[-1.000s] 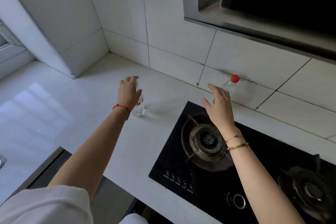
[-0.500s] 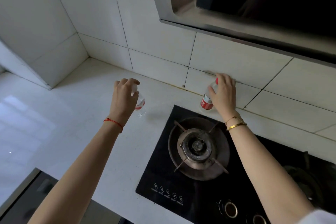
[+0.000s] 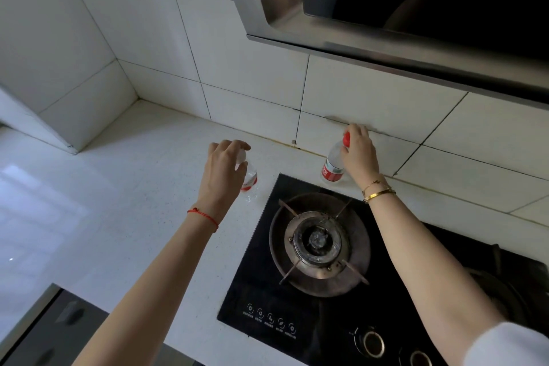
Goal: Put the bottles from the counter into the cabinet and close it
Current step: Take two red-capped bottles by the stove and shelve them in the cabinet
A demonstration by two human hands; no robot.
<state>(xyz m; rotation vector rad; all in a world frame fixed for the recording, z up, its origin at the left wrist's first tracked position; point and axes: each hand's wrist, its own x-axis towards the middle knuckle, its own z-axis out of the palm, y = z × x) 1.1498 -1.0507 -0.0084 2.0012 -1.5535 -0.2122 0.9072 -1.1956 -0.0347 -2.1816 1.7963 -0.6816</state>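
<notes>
Here each of the hands has its own upright bottle on the white worktop (image 3: 124,187): the left hand (image 3: 223,169) wraps the small bottle (image 3: 249,180) beside the stove (image 3: 341,261), the right hand (image 3: 358,150) grips the taller, red-capped bottle (image 3: 333,164) near its neck, close against the tiled wall (image 3: 237,68). Both would lift straight up; the hood (image 3: 386,24) hangs overhead, and no cabinet opening is visible.

Clear bottle (image 3: 332,165) with red cap and label; white speckled counter (image 3: 142,187); black hob (image 3: 386,291).
</notes>
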